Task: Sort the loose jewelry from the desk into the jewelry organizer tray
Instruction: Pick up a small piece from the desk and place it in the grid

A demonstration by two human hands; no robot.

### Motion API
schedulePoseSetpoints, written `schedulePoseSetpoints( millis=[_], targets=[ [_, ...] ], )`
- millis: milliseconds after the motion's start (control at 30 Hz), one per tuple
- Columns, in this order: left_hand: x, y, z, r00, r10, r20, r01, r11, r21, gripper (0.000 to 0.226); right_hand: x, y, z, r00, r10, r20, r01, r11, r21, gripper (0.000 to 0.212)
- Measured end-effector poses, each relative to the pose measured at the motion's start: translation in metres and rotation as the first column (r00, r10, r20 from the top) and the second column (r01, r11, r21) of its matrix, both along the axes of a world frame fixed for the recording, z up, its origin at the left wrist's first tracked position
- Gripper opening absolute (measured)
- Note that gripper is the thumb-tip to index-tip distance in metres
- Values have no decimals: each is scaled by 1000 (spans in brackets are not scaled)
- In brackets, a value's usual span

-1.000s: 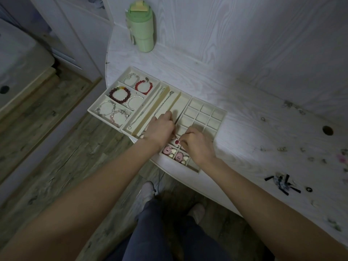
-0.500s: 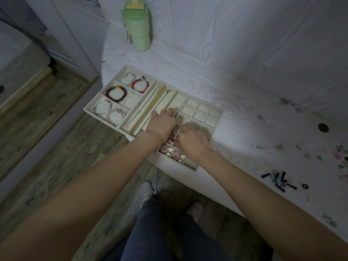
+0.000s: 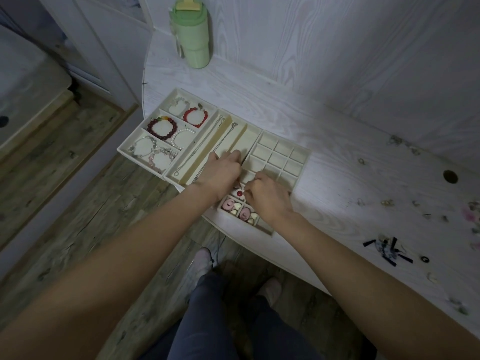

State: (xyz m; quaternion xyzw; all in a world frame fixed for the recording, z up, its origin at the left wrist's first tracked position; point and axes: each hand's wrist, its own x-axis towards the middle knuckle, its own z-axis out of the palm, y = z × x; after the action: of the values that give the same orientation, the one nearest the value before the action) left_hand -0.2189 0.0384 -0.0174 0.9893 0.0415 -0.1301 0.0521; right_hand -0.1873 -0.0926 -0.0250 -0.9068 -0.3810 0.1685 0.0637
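A: Where's the piece being sorted?

B: Small red-and-white piece (image 3: 239, 193), in a near-left cell of the organizer tray (image 3: 306, 158), right betw. both hands. It sits just left of the right hand (image 3: 267, 197) fingertips and just right of the left hand (image 3: 220, 175); right looks a bit nearer.

A: Long axis? Which way does it point?

B: Too small and half hidden, can't tell.

A: Fingers?

B: Right ones curled narrow toward it, maybe pinching, but contact can't be made out. Left ones reach far-right over the long slot, fairly flat; whether they hold anything can't be told.

A: Around it?

B: Pink pieces (image 3: 228, 203) in cells just nearer. Bracelets (image 3: 161, 128) far left. Loose bits (image 3: 387, 202) well apart on the desk (image 3: 337, 193) at right.
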Motion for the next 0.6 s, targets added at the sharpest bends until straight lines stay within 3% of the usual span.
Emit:
schedulePoseSetpoints(
  millis=[400,600],
  targets=[
    [-7,4,-1,991,128,33,-122,980,-157,17,-8,18,-13,983,-147,109,142,989,47,18],
    [-10,4,0,1000,15,20,-15,999,-28,20,-8,16,-15,987,-113,115,109,993,40,21]
  ],
)
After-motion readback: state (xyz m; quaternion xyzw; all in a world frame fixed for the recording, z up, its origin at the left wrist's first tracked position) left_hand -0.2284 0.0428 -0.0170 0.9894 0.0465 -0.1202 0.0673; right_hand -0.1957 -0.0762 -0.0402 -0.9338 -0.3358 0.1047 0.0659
